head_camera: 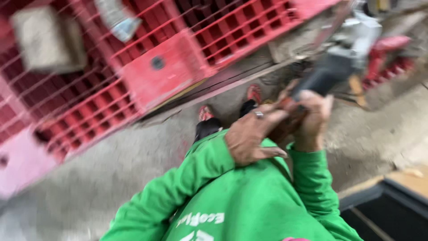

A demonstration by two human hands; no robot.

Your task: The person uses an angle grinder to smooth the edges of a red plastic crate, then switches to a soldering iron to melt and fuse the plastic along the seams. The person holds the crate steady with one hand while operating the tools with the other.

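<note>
The picture is blurred by motion. Both my arms are in green sleeves. My right hand (312, 120) grips the dark handle of a grey power tool (345, 51) that points up and to the right. My left hand (252, 136), with a ring on one finger, lies against the right hand near the tool's handle; how firmly it holds is unclear. Below the hands I see my feet in red sandals (254, 93) on the concrete floor (116, 165).
A large red metal gate (169, 67) with a grid of bars lies tilted across the upper left. A red object (388, 56) stands at the far right. A dark box with a wooden edge (392, 196) sits at the lower right.
</note>
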